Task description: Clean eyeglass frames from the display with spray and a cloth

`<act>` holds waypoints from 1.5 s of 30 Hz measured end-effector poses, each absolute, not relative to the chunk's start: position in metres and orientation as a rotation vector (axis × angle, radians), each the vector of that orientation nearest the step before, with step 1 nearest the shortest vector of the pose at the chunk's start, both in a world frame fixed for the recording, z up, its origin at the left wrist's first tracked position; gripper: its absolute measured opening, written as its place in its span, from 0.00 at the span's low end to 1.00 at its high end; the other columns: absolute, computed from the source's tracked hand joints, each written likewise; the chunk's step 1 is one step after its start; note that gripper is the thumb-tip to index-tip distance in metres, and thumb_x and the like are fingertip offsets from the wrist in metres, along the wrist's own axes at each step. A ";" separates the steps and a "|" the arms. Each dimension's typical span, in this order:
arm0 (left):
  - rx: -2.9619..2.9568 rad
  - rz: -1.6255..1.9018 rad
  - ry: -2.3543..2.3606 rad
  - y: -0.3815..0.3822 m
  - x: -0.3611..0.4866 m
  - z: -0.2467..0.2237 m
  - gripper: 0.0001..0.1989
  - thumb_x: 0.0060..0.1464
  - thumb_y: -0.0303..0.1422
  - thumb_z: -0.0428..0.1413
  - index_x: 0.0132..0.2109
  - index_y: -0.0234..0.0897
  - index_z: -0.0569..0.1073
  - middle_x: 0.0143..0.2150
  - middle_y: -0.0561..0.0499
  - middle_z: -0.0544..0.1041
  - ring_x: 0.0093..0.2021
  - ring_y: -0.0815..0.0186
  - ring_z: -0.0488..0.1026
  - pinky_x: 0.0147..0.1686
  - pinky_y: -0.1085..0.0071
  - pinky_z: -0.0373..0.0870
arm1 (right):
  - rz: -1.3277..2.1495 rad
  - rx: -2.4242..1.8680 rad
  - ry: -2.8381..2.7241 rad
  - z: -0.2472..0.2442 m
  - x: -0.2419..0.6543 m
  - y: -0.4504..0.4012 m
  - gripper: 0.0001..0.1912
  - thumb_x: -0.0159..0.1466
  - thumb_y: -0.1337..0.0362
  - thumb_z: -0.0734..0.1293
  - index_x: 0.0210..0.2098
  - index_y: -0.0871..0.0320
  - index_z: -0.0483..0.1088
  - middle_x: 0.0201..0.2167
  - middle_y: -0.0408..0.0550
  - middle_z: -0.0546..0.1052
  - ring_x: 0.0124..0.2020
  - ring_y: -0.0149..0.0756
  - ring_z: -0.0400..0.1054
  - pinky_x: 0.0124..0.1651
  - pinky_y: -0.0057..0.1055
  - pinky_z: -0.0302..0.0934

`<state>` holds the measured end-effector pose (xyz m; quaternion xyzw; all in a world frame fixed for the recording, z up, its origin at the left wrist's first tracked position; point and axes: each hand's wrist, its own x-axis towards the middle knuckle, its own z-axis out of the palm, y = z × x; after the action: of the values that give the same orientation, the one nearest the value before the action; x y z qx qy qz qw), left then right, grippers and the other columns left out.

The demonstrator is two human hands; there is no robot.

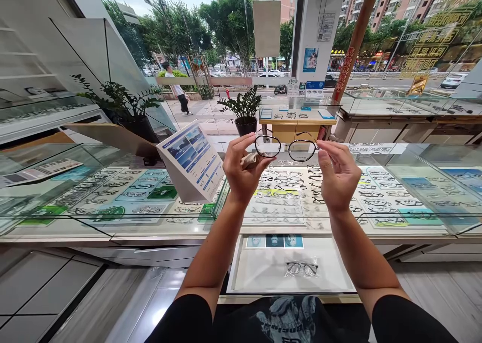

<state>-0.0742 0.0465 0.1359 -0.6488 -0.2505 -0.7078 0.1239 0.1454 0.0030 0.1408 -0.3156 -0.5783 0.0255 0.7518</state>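
Observation:
Held up above the glass counter is a pair of round, dark-rimmed glasses (302, 150). My left hand (243, 169) pinches the rim on the left side and also has a light, crumpled cloth (249, 160) tucked between its fingers. At the other side, the fingers of my right hand (339, 175) are closed on the frame near its hinge. Below my hands, an open white drawer (259, 272) contains another pair of glasses (302, 268) in a clear plastic bag.
Rows of glasses lie inside the glass display counter (181, 235). A standing desk calendar (194, 162) is left of my hands. Potted plants (246, 107) stand behind the counter, near the window. A person (176, 89) walks outside.

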 end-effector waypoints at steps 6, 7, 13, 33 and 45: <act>-1.916 -2.064 -0.710 0.044 -0.075 0.139 0.27 0.59 0.43 0.73 0.61 0.46 0.76 0.58 0.45 0.82 0.58 0.56 0.82 0.40 0.66 0.82 | 0.167 -0.679 -1.255 0.142 0.148 0.006 0.09 0.72 0.55 0.74 0.46 0.50 0.84 0.46 0.50 0.85 0.52 0.45 0.82 0.57 0.50 0.79; -1.924 -2.058 -0.725 0.044 -0.075 0.139 0.27 0.59 0.43 0.73 0.61 0.46 0.76 0.58 0.44 0.82 0.58 0.56 0.82 0.40 0.66 0.82 | 0.182 -0.684 -1.250 0.142 0.148 0.006 0.09 0.72 0.55 0.74 0.46 0.50 0.84 0.46 0.50 0.85 0.52 0.45 0.82 0.57 0.50 0.79; -1.970 -2.053 -0.843 0.045 -0.076 0.136 0.26 0.58 0.45 0.73 0.60 0.47 0.77 0.57 0.44 0.83 0.54 0.56 0.83 0.39 0.64 0.82 | 0.204 -0.690 -1.247 0.141 0.150 0.009 0.10 0.71 0.54 0.75 0.44 0.52 0.83 0.44 0.50 0.86 0.48 0.43 0.83 0.54 0.46 0.80; -2.182 -2.072 -1.082 0.039 -0.074 0.137 0.29 0.58 0.43 0.73 0.64 0.49 0.77 0.55 0.47 0.86 0.29 0.69 0.79 0.31 0.70 0.78 | 0.450 -0.640 -1.295 0.141 0.159 0.014 0.09 0.70 0.56 0.75 0.48 0.50 0.81 0.46 0.47 0.85 0.49 0.42 0.83 0.53 0.42 0.76; -2.331 -1.571 -0.863 0.007 -0.066 0.152 0.27 0.64 0.39 0.69 0.67 0.44 0.75 0.68 0.40 0.80 0.67 0.56 0.80 0.61 0.63 0.81 | 0.182 -0.796 -1.762 0.153 0.168 0.000 0.06 0.73 0.56 0.72 0.40 0.49 0.80 0.46 0.49 0.85 0.52 0.49 0.78 0.60 0.52 0.68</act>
<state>-0.0662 0.0075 0.1516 -0.7887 -0.2921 -0.5315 0.1005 0.1675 0.0005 0.1526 -0.3385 -0.7490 0.0773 0.5644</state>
